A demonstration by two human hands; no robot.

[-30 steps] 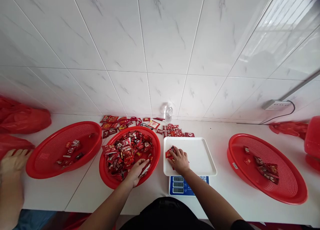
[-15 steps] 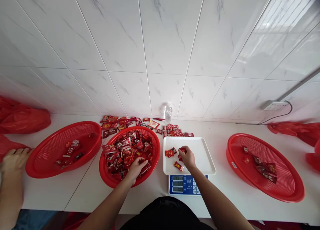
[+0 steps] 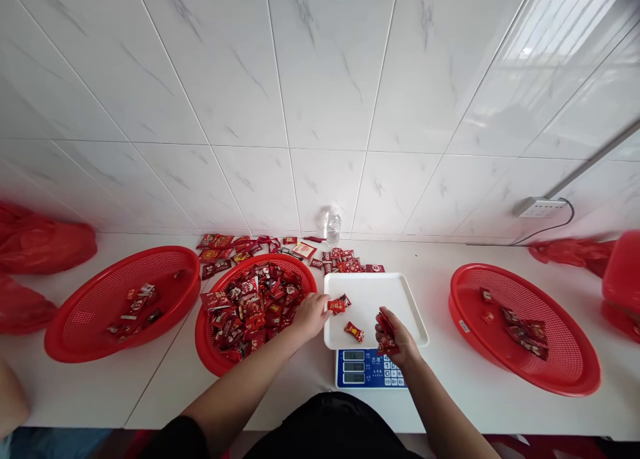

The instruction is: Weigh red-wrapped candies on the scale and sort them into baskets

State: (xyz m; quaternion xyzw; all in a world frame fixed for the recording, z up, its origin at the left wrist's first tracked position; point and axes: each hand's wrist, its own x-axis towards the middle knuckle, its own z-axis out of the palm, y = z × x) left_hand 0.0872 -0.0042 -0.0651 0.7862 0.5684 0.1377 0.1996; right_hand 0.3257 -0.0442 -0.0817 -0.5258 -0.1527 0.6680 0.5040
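My left hand (image 3: pixel 310 314) reaches from the middle red basket (image 3: pixel 210 352) to the left edge of the white tray (image 3: pixel 400 292), its curled fingers at a red sweet packet (image 3: pixel 336 305). My right hand (image 3: pixel 395 336) hovers over the tray's front edge, closed on two or three red packets (image 3: pixel 386 334). Another packet (image 3: pixel 354 330) lies loose on the tray. The tray sits on a blue scale (image 3: pixel 369 368). The middle basket is heaped with red packets (image 3: pixel 250 306).
A red basket (image 3: pixel 75 332) at the left and another red basket (image 3: pixel 550 372) at the right each hold a few packets. Loose packets (image 3: pixel 345 260) and a water bottle (image 3: pixel 333 227) stand by the tiled wall. Red bags (image 3: pixel 40 246) lie far left; another person's arm (image 3: pixel 10 399) shows at the lower left.
My left hand left the middle basket and moved right to the tray's edge. My right hand drew back toward me with packets in it. The other person's hand pulled away from the left basket.
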